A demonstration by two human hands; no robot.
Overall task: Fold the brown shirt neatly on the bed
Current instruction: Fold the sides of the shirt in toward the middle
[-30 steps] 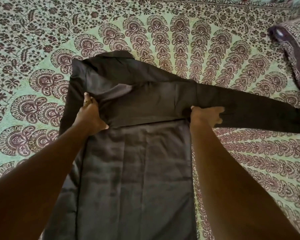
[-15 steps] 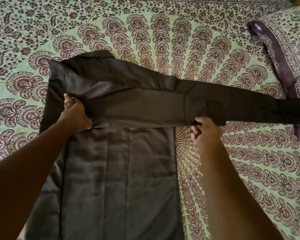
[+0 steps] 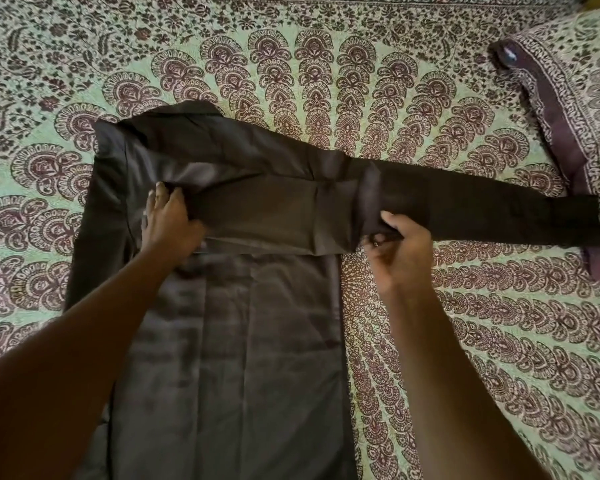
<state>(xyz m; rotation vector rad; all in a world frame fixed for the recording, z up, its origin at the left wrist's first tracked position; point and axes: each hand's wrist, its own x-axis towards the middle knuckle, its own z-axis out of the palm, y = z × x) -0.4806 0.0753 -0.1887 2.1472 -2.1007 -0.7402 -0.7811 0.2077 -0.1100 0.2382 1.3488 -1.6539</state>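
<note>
Bed (image 3: 395,46) with patterned sheet; shirt (image 3: 229,341) lies flat on it, body toward the camera, collar away. Sleeve (image 3: 482,216) stretches right across the sheet, cuff reaching the pillow (image 3: 568,109). Change: right hand (image 3: 400,249) was flat on the sleeve's base, now it's closed on the sleeve's lower edge, pinching cloth. Left hand (image 3: 168,221) still presses flat, fingers spread, at the fold. Likely sleeve fold-in is about to start.
</note>
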